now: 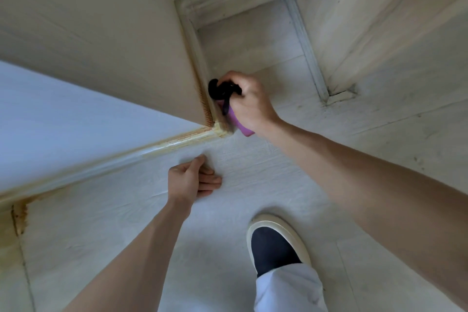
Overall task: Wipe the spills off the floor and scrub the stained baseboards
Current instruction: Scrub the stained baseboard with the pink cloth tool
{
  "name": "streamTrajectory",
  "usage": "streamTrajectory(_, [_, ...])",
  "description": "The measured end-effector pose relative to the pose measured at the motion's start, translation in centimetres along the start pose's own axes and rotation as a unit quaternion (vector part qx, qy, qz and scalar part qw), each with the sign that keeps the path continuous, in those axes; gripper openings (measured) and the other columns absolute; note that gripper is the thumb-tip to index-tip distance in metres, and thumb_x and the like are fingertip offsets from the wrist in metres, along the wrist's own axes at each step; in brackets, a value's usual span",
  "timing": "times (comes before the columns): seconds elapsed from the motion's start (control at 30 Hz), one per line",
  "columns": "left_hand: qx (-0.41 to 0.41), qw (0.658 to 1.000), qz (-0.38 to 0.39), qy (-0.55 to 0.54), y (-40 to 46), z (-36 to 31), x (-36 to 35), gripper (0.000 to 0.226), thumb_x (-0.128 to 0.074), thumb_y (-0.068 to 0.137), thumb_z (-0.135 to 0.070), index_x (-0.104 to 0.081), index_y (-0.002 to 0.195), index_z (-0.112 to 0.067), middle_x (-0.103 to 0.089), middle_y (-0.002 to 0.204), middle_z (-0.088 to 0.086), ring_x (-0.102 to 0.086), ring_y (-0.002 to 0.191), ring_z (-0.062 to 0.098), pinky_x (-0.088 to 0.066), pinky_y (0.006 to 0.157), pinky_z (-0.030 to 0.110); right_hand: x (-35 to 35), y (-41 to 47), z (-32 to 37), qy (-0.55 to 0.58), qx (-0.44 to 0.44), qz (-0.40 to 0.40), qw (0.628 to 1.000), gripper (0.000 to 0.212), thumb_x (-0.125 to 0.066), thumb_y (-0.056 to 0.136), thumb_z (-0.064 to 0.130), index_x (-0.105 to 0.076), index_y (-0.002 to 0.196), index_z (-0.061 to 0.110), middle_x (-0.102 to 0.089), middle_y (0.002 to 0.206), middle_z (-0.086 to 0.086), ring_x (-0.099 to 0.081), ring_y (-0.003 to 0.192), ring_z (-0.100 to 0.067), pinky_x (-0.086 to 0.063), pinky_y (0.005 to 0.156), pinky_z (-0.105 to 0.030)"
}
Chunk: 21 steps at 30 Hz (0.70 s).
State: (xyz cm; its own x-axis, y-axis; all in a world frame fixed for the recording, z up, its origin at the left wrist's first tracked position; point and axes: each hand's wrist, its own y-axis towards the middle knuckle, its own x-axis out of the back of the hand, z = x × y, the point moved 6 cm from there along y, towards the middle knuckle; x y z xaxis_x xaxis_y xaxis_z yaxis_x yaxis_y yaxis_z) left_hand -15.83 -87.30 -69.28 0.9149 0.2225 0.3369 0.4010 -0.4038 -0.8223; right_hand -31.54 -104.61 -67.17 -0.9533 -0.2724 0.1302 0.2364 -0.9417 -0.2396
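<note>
purple spray bottle [239, 123] in right hand [249, 101] at stained baseboard [202, 83]; left hand [192, 180] relaxed, empty

Both forearms were bare, no sleeves, no watch or rings in view. Left hand [190, 178] and right hand [249, 102] were bare too, no gloves. One shoe [276, 246] showed: dark navy slip-on w/ thick cream rubber sole. Trouser leg [288, 289] above it was pale, whitish-blue, loose at hem.
</note>
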Motion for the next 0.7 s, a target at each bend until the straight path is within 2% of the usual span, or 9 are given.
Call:
streamTrajectory(0.13, [0.002, 1.0, 0.004, -0.002, -0.1, 0.0, 0.1, 0.045, -0.062, 0.1, -0.033, -0.072, 0.095, 0.011, -0.076, 0.077, 0.02, -0.077, 0.071, 0.031, -0.061, 0.074, 0.042, 0.9, 1.2, 0.3, -0.054, 0.011, 0.028, 0.998, 0.034, -0.049, 0.081, -0.003, -0.074, 0.098, 0.012, -0.075, 0.091, 0.002, -0.07, 0.089, -0.013, -0.054, 0.079, -0.027])
streamTrajectory(0.23, [-0.002, 1.0, 0.005, -0.004, 0.0, 0.1, 0.2, 0.046, -0.062, 0.1, -0.034, -0.073, 0.095, 0.011, -0.077, 0.077, 0.02, -0.078, 0.071, 0.03, -0.062, 0.072, 0.04, 2.2, 3.0, 2.9, -0.069, 0.056, -0.008, 0.996, 0.037, -0.047, 0.075, 0.002, -0.074, 0.096, 0.015, -0.077, 0.089, -0.001, -0.073, 0.087, -0.017, -0.058, 0.079, -0.036])
streamTrajectory(0.3, [0.0, 1.0, 0.009, -0.006, 0.0, 0.2, 0.3, 0.047, -0.062, 0.1, -0.034, -0.073, 0.096, 0.011, -0.077, 0.077, 0.019, -0.078, 0.072, 0.03, -0.062, 0.07, 0.038, 1.5, 3.7, 5.5, -0.109, 0.113, 0.02, 0.987, 0.04, -0.049, 0.072, 0.001, -0.077, 0.098, 0.014, -0.075, 0.09, 0.004, -0.07, 0.086, -0.011, -0.056, 0.076, -0.026])
streamTrajectory(0.37, [-0.004, 1.0, 0.013, -0.007, -0.1, 0.2, 0.3, 0.047, -0.062, 0.1, -0.035, -0.073, 0.097, 0.011, -0.077, 0.078, 0.019, -0.078, 0.073, 0.03, -0.062, 0.07, 0.037, 0.5, 4.0, 7.3, -0.191, 0.173, 0.058, 0.964, 0.041, -0.053, 0.072, 0.003, -0.079, 0.102, 0.014, -0.072, 0.093, 0.006, -0.068, 0.088, -0.013, -0.051, 0.074, -0.02])
streamTrajectory(0.47, [-0.011, 1.0, 0.016, -0.01, -0.1, 0.2, 0.3, 0.048, -0.062, 0.099, -0.036, -0.072, 0.098, 0.011, -0.077, 0.079, 0.019, -0.078, 0.074, 0.03, -0.062, 0.074, 0.041, 0.1, 4.0, 7.7, -0.321, 0.247, 0.087, 0.91, 0.037, -0.052, 0.077, 0.004, -0.078, 0.101, 0.013, -0.072, 0.099, -0.005, -0.068, 0.09, -0.029, -0.047, 0.069, -0.031])
streamTrajectory(0.6, [-0.014, 1.0, 0.013, -0.009, -0.1, 0.3, 0.3, 0.047, -0.063, 0.099, -0.036, -0.072, 0.097, 0.01, -0.077, 0.079, 0.019, -0.078, 0.074, 0.03, -0.062, 0.074, 0.041, -0.5, 2.4, 8.0, -0.408, 0.349, 0.14, 0.832, 0.029, -0.051, 0.079, -0.002, -0.074, 0.094, 0.007, -0.069, 0.095, -0.011, -0.062, 0.082, -0.034, -0.035, 0.066, -0.029])
streamTrajectory(0.7, [-0.019, 1.0, 0.013, -0.01, -0.2, 0.3, 0.3, 0.047, -0.063, 0.099, -0.036, -0.072, 0.097, 0.01, -0.077, 0.079, 0.018, -0.078, 0.074, 0.029, -0.062, 0.073, 0.041, -1.0, 3.4, 9.0, -0.429, 0.327, 0.148, 0.829, 0.029, -0.045, 0.085, 0.009, -0.073, 0.092, 0.005, -0.067, 0.096, -0.012, -0.06, 0.087, -0.031, -0.026, 0.066, -0.028])
